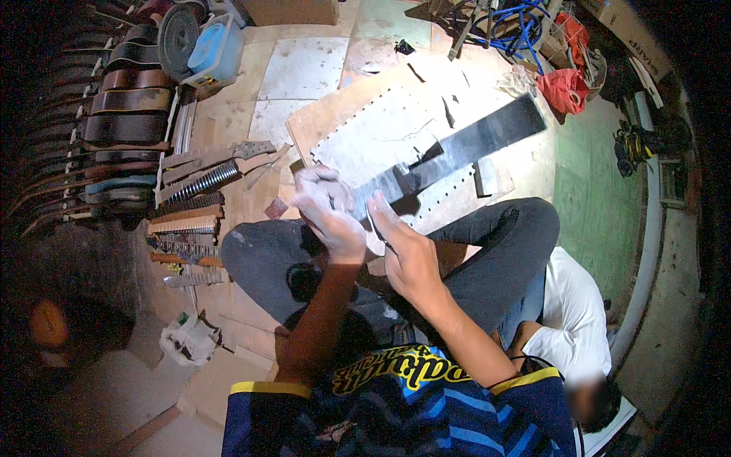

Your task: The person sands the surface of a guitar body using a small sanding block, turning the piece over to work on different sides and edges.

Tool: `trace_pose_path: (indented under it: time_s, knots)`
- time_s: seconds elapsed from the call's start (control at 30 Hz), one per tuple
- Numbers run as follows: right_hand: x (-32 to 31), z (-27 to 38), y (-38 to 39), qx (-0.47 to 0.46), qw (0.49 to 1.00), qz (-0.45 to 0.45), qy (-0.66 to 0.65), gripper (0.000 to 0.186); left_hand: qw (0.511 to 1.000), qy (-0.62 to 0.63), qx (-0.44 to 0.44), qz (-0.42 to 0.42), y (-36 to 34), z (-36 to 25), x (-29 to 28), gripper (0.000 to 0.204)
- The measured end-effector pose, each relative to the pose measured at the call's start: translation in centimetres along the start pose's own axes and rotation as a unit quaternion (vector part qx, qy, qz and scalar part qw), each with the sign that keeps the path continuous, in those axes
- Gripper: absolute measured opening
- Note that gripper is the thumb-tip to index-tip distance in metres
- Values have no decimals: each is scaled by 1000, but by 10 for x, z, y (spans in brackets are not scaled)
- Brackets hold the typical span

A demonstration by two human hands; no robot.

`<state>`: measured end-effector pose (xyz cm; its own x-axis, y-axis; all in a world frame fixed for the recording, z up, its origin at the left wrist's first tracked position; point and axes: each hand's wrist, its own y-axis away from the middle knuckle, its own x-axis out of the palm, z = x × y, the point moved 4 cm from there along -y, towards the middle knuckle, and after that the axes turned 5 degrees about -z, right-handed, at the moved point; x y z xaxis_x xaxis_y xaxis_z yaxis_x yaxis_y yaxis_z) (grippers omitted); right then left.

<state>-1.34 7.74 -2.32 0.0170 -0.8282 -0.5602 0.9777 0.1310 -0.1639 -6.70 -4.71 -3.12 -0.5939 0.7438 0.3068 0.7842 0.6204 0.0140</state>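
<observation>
A long dark flat bar [487, 141], with a stepped notch near its middle, slants up to the right above my lap. My right hand [411, 259] is closed on its near part, the thumb lying on top and the other fingers hidden beneath. Beside the bar's near end is my left hand [333, 221], dusty with pale powder. Its fingers are loosely bent and apart, and I make out nothing held in them. Under the bar lies a pale board [365, 114] with dark marks along its edges.
Dark strips and combs, some ribbed like a spring [202, 185], lie at left beside stacked curved guitar-like bodies [129, 126]. A clear tub [217, 53] stands behind. Red cloth [563, 90] and blue cable [518, 30] are far right. A person in white [579, 312] is near right.
</observation>
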Motion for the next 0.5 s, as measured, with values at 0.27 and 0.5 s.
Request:
trace_pose_path:
  time_s: [0.27, 0.5]
  knots:
    - [-24, 2, 22, 66, 996, 17, -59, 59, 1000, 14, 2, -1, -5, -1, 2, 80]
    - [-40, 9, 15, -101, 993, -64, -22, 60, 996, 80, -35, 10, -2, 4, -10, 74]
